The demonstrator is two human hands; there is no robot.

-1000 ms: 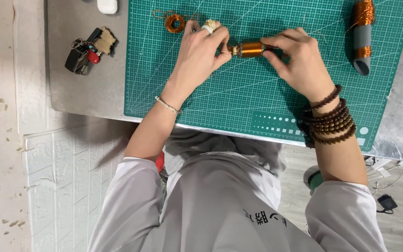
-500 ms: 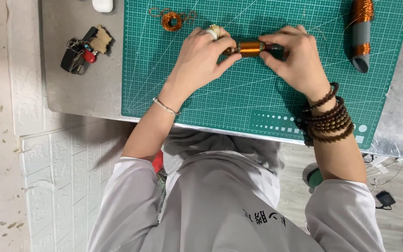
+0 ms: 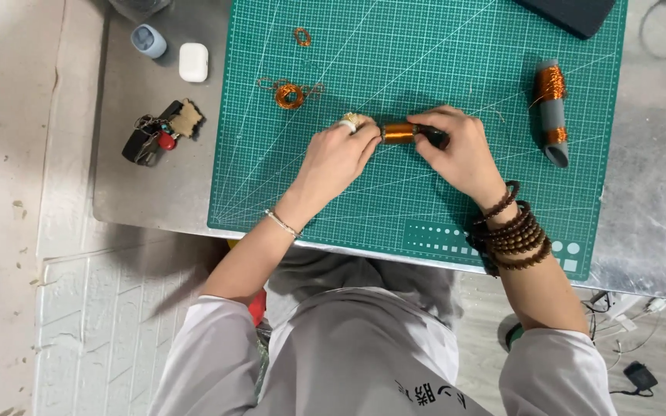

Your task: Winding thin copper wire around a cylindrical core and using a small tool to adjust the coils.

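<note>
While a small copper-wound coil [image 3: 398, 133] is held just above the middle of the green cutting mat [image 3: 425, 208], it is grasped from both ends: the left hand [image 3: 335, 159] is closed on its left end, with a pale ring-like piece [image 3: 351, 121] seen at the fingertips, and the right hand [image 3: 460, 150] is clenched around a dark part [image 3: 435, 137] at its right end. A thin bracelet [image 3: 282, 223] is worn on the left wrist and several strands of brown wooden beads [image 3: 514, 235] on the right. The mat is laid on a grey metal desk [image 3: 156, 192], its lower edge running close to the desk's near edge. Toward the mat's right edge a grey tube wound with copper wire [image 3: 552, 112] is laid, well apart from the hands. Near the mat's upper left corner a loose ring of copper wire [image 3: 289, 95] is seen, and a smaller copper loop [image 3: 302, 36] beyond it. Off the mat, toward the desk's left edge, a bunch of keys with a dark fob [image 3: 159, 132] is placed, with a white earbud case [image 3: 193, 62] and a small grey-blue object [image 3: 148, 40] near the far left corner. A dark flat object [image 3: 572, 11] is cut off at the mat's far edge.
</note>
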